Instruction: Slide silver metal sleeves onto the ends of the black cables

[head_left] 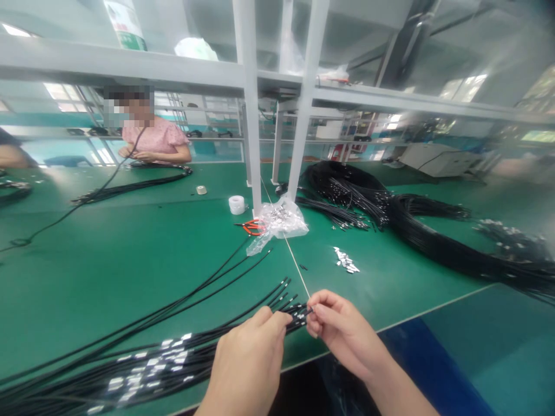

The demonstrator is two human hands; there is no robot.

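Note:
My left hand (251, 352) is closed on a black cable near the front edge of the table, its thumb and forefinger close to the cable's end. Many other black cables (217, 341) run beneath and beside it, several wearing white tags. Fingertips of my right hand (342, 329) pinch together at the tip of the same cable, just right of the left hand. Whatever small piece they hold there is mostly hidden. A thin pale line (296, 264) reaches from the plastic bag to my right fingers; I cannot tell whether it is a cord or a table seam.
On the green table (195, 231) are small silvery pieces (346, 260), orange-handled pliers (251, 227), a plastic bag (284, 218) of small parts and a white roll (236, 204). Coiled black cables (416, 231) lie right. White shelf posts (303, 110) rise ahead. A person (154, 138) sits opposite.

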